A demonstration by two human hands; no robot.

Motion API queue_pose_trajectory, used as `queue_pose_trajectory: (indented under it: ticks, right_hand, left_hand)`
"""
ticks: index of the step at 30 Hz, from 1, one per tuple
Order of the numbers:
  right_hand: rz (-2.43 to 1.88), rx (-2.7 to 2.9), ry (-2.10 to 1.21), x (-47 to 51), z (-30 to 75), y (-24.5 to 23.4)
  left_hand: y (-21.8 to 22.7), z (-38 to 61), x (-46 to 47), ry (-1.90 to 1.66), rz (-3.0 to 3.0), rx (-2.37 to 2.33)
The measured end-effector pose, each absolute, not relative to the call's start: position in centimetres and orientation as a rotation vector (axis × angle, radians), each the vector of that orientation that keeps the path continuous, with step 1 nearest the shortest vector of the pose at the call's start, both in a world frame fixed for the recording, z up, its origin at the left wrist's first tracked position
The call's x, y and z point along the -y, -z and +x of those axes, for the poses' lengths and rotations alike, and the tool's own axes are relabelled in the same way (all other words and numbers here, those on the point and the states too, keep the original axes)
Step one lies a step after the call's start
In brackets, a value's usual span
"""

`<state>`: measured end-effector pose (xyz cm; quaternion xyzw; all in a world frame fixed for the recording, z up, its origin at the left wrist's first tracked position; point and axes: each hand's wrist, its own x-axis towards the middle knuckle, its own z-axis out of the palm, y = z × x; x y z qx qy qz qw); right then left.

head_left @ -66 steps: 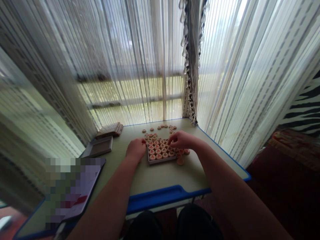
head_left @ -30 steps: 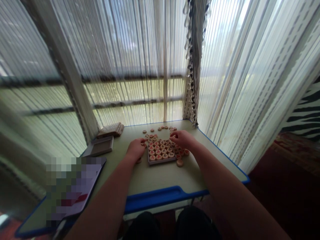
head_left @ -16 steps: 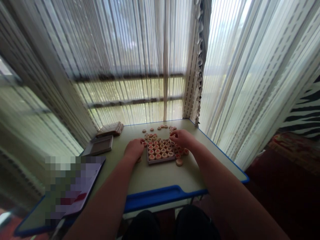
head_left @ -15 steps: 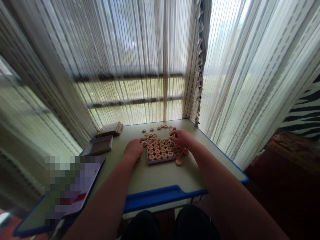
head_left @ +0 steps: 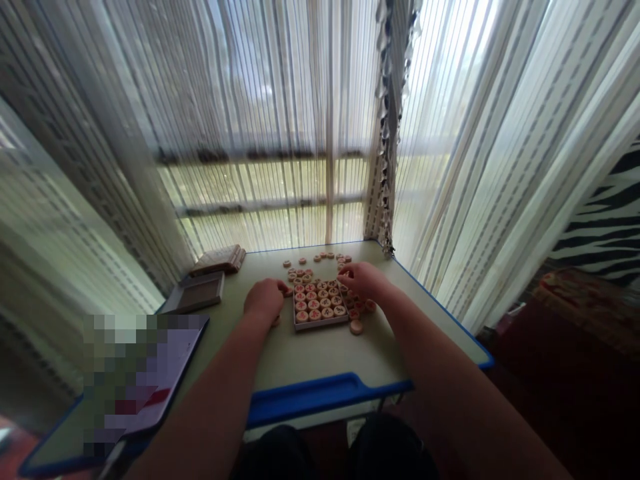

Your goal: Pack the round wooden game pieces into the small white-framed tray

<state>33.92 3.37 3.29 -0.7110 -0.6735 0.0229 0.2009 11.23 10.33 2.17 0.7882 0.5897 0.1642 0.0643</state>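
Observation:
A shallow open box (head_left: 321,327) sits mid-table, holding rows of round wooden Chinese chess pieces (head_left: 314,315) with red or dark characters. My left hand (head_left: 264,301) is just left of the box, its fingers closed at a chess piece (head_left: 288,292); another piece lies partly under that hand. At the box's far right corner, my right hand (head_left: 364,281) has thumb and fingers pinched together, and whatever is between them is too small to make out. Loose pieces (head_left: 354,313) lie beneath and beside the right hand, and more pieces (head_left: 300,275) are scattered behind the box.
A grey box lid (head_left: 220,288) lies at the left, near a stack of books (head_left: 220,259). A tablet (head_left: 173,380), partly pixelated, rests at the front left. The table has a blue edge (head_left: 310,400); sheer curtains (head_left: 280,120) hang beyond it.
My left hand has shifted slightly down and left, with its fingertips now at the piece beside the box. My right hand stays over the box's far right corner. The view has turned slightly.

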Motion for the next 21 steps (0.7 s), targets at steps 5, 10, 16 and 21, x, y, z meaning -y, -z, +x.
queue_pose_trajectory:
  ticks: [5,10,16,21]
  right_hand:
    - [-2.031,1.856,-0.098,-3.31,33.7,-3.28]
    - [-1.996,1.85,-0.108,-3.52,33.84,-2.97]
    - [-1.849,1.874,-0.144,-3.8,33.45,-2.6]
    - [-1.751,1.957,-0.229,-3.58,33.16,-2.91]
  left_hand:
    - [-2.09,11.17,-10.38,-0.526,2.381,-1.755]
    - [-2.03,11.26,-10.42,-0.514,2.398,-1.757]
    - [-2.04,11.2,-10.27,-0.522,2.419,-1.733]
    - [-2.01,11.27,-10.28,-0.495,2.421,-1.752]
